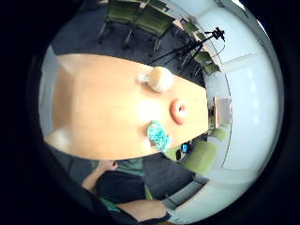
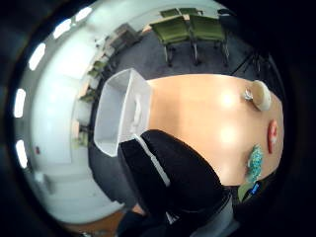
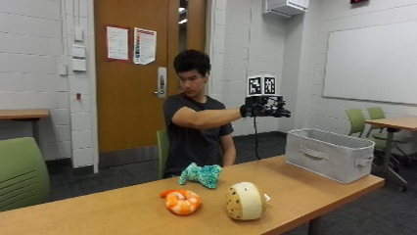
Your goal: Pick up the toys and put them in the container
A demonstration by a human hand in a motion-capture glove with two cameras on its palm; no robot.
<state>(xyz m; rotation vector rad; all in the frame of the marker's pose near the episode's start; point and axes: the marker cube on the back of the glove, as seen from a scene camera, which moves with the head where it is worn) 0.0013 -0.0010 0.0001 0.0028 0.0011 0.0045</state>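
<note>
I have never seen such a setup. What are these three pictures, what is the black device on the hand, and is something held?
No robot here: a person sits at a wooden table with the gloved right hand raised high. The two round pictures come from cameras on that palm, looking down; the third is from across the table. On the table lie a teal plush toy, an orange plush toy and a cream dotted plush toy. A grey fabric container stands near the table's end. No toy is in the hand; its fingers cannot be judged.
</note>
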